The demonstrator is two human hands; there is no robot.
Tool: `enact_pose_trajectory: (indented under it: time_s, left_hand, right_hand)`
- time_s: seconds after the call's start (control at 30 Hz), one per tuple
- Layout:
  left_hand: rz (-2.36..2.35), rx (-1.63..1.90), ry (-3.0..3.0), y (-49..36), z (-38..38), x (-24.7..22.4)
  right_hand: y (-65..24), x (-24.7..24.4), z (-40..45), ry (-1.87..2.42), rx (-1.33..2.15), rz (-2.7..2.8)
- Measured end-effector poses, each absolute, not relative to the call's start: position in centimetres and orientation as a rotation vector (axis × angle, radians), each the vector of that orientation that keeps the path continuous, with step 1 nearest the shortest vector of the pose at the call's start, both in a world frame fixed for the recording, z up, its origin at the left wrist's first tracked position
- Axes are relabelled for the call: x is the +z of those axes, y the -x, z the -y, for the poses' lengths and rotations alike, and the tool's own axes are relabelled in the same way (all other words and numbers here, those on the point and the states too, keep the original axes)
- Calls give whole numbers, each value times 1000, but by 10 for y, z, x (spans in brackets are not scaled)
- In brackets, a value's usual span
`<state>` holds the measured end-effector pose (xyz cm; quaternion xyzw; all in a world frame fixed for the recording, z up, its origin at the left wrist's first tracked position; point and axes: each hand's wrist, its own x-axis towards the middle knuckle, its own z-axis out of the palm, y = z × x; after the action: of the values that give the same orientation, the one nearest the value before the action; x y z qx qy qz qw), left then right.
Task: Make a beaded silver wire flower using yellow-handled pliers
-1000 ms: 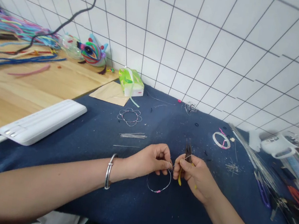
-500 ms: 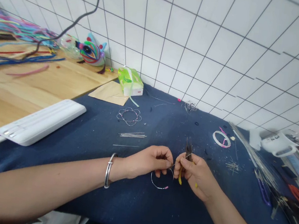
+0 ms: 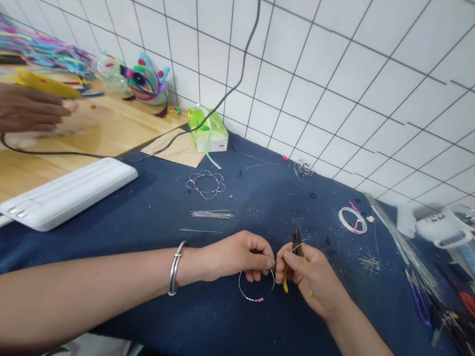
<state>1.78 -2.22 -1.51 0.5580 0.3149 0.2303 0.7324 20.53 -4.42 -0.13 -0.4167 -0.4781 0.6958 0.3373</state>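
Between thumb and fingers, my left hand (image 3: 248,256) pinches a thin silver wire ring (image 3: 241,287) that hangs below it, with a small pink piece on its lower edge. My right hand (image 3: 306,273) is closed around yellow-handled pliers (image 3: 297,242), jaws pointing away from me, and a short wire crosses near the jaws. Both hands' fingertips are close together over the dark blue cloth. Beyond them lie a flower-shaped wire piece (image 3: 189,183) with pink bits, and a bundle of straight wires (image 3: 211,214).
At left, a white power bank (image 3: 67,192) lies near the wooden table (image 3: 131,113), where another person's hand (image 3: 13,108) holds a yellow tool. A dark cable (image 3: 244,61) hangs across the view. Right: a tape roll (image 3: 341,221), purple-handled scissors (image 3: 417,297), a white mug (image 3: 442,227).
Another person's hand with a yellow tool has come in at the left. The dark cable has swung right. My hands and the wire ring have barely shifted.
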Motion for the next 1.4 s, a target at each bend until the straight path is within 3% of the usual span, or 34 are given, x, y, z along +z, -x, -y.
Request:
enact_pose_trajectory:
  time_s: [0.2,0.3,0.47,0.63,0.83,1.4]
  left_hand:
    - [-777,693,-1043,-16,19,-15]
    - [-810,772,-963,-14,16,-14]
    - [-805,799,-926,-13,15,-15]
    - [-774,798,-904,-12,15,-19]
    - [-741,788,-889,-11,15,-21]
    - [-705,777,-850,-12,12,-24]
  right_hand:
    - [-210,1,43,1383,1410,1512]
    - [-213,3,43,1532,896,1878]
    - [-211,0,48,1437,-67,2479]
    - [-210,-2,51,1430,-534,2598]
    - [-210,3,52,1407,-715,2617]
    - [-210,0,51,1429,-723,2600]
